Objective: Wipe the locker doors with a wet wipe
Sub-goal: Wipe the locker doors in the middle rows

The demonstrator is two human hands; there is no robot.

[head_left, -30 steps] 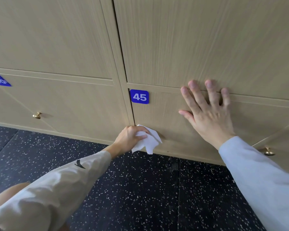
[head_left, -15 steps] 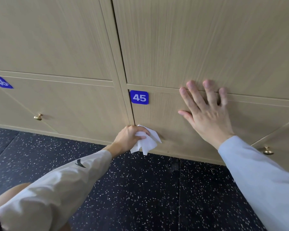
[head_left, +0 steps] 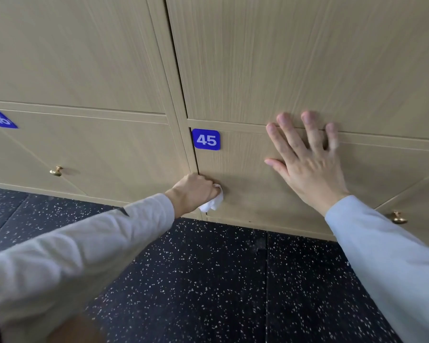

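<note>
My left hand (head_left: pixel 193 190) grips a crumpled white wet wipe (head_left: pixel 213 203) and presses it against the lower left corner of the light wood locker door (head_left: pixel 245 174) marked with a blue "45" plate (head_left: pixel 206 139). Most of the wipe is hidden under my fingers. My right hand (head_left: pixel 305 158) lies flat with spread fingers on the same door's upper part, fingertips reaching the seam with the door above.
A brass knob (head_left: pixel 398 217) sits at the right of door 45. The neighbouring door with blue plate "46" (head_left: pixel 1 118) has its own brass knob (head_left: pixel 56 171). Tall upper doors (head_left: pixel 295 58) stand above. Dark speckled flooring (head_left: pixel 208 280) runs below.
My left hand has closed tighter on the wipe and turned against the door's lower left corner, so less of the wipe shows. My right hand has stayed in place.
</note>
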